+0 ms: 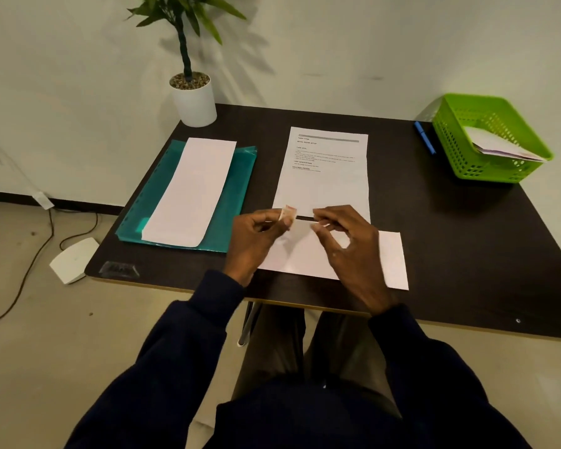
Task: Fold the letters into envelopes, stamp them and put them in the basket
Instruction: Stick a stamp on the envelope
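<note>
A white envelope (392,257) lies flat near the table's front edge, partly hidden under both hands. My left hand (253,241) pinches a small reddish stamp (288,212) just above the envelope's left part. My right hand (347,241) hovers beside it with thumb and forefinger pinched together; what they hold is too small to tell. A printed letter (324,170) lies flat behind the envelope. At the back right stands a green basket (460,157) with envelopes (499,145) in it.
On the left, a long white envelope (191,189) rests on a teal plastic sleeve (240,189). A potted plant (193,95) stands at the back left corner. A blue pen (424,137) lies beside the basket. The dark table (467,238) ends just before my knees.
</note>
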